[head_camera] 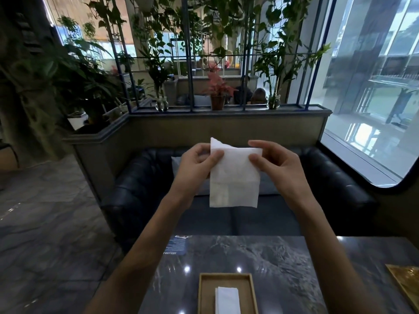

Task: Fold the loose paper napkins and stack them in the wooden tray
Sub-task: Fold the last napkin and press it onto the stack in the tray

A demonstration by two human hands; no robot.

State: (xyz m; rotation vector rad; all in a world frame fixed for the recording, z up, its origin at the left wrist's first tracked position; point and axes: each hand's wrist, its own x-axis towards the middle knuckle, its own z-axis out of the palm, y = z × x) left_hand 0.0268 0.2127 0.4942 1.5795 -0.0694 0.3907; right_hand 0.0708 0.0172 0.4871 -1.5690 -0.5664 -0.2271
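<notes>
A white paper napkin [234, 175] is held up in the air, well above the desk [283, 264], pinched at its upper edge by both hands: the left hand [199, 164] is closed on the left upper corner, the right hand [272, 164] on the right upper corner, thumbs in front. The napkin hangs down with its long axis upright, a crease seen across its lower part (one upper corner stands a little higher than the other). The wooden tray [204, 291] lies directly below and toward the body, on the desk's near edge, with folded napkins [226, 300] already stacked inside, their long axis running away from the body. Both hands are judged about equally placed; the next fold would be made before lowering.
</notes>
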